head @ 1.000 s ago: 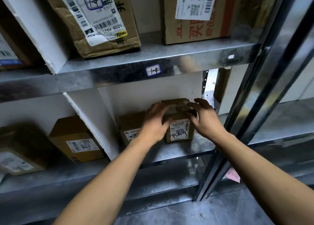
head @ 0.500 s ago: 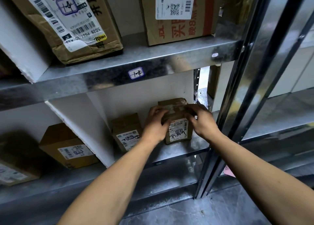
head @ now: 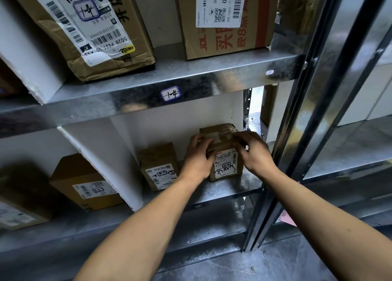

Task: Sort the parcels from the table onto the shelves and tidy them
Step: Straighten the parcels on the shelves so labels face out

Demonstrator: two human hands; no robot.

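Observation:
A small brown taped parcel with a white handwritten label stands on the lower metal shelf, near its right end. My left hand grips the parcel's left side, fingers curled over its top edge. My right hand grips its right side, fingers curled over the top. Just to the left on the same shelf stands a second small parcel, apart from my left hand.
White divider panels split the shelves into bays. Two more boxes sit in the bay to the left. On the upper shelf stand two large cartons. A steel upright rises at the right.
The view has shifted up and closer. Both hands went from resting over the parcel's top to gripping its sides. The parcel stays at the same spot on the shelf.

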